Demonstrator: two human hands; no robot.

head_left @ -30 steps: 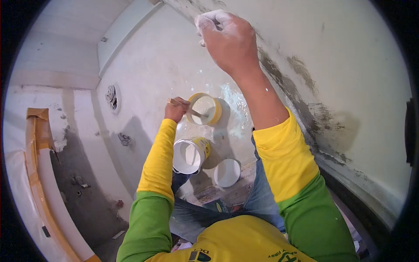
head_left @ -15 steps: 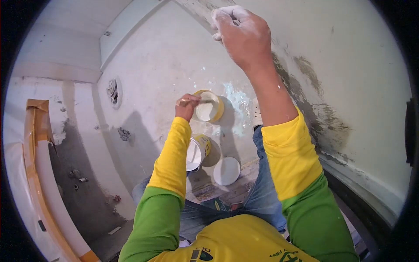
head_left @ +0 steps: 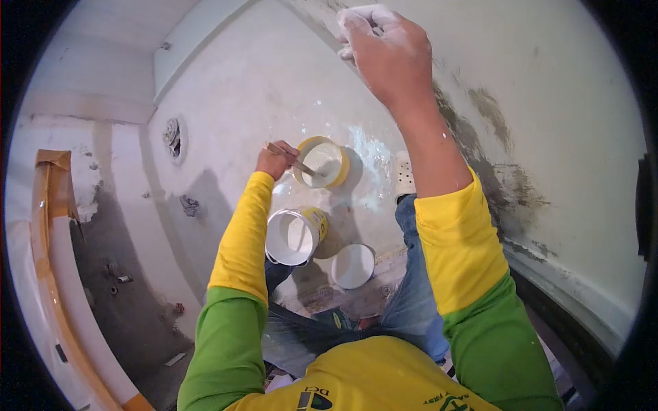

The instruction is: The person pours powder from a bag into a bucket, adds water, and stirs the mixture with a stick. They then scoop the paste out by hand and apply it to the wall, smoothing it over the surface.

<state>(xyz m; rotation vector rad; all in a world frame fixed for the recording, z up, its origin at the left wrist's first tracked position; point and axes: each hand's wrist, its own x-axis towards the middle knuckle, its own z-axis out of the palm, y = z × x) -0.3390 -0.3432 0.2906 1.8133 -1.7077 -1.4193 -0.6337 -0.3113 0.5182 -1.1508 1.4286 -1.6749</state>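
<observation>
My left hand (head_left: 275,159) grips a thin wooden stick (head_left: 293,162) whose tip dips into a yellow-rimmed tub (head_left: 322,162) of white paste on the white floor. My right hand (head_left: 384,48), dusted white, is raised and pressed against the white wall (head_left: 582,123) beside dark grey stains (head_left: 480,157); its fingers curl around something small that I cannot make out. Nearer me stands an open white bucket with a yellow label (head_left: 293,236). A white round lid (head_left: 354,266) lies beside it.
A round drain fitting (head_left: 173,137) sits in the floor to the left. An orange-taped edge (head_left: 48,260) curves along the far left, with a bare grey patch (head_left: 130,274) next to it. My jeans-clad knees (head_left: 411,294) frame the containers.
My left hand swung the stick to the tub's left rim, then back with the tip in the paste. The right hand shifted slightly right along the wall.
</observation>
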